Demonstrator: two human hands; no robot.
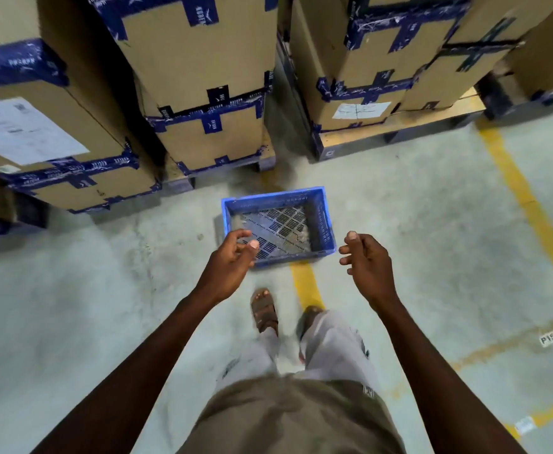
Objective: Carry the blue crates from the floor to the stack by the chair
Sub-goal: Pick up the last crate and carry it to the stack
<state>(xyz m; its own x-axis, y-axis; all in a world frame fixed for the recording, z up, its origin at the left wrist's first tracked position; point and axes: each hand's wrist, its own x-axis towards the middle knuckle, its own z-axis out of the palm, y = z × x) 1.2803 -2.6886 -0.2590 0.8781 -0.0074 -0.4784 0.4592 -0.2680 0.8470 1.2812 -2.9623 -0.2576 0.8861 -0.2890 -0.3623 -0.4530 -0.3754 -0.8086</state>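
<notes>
Blue plastic, slotted along the walls and the bottom, makes up the one crate [280, 226] in view, and it serves as the landmark for everything else. It sits flat on the grey concrete floor [88, 290], open side up, with bits of pale debris lying on its perforated base. Its near edge rests on the end of a yellow painted line [306, 283] that runs back toward the person.

Just behind the crate stand stacked cardboard boxes [203, 60] sealed with dark blue tape, raised on pallets; a second group of boxes [379, 60] stands behind and to the right of it, with a narrow gap between the two groups.

Both bare arms reach forward toward the crate. The left hand [232, 260] hangs over the crate's near left corner, fingers loosely curled and apart, gripping nothing; whether it touches the rim cannot be told. The right hand [366, 257] hovers just off the crate's near right corner, clear of the wall, fingers likewise spread and curled, empty.

Nearer than the crate, a sandalled foot [263, 309] stands on the floor beside the yellow line. Well to the right of the crate, a small floor label [549, 339] reads P15.
</notes>
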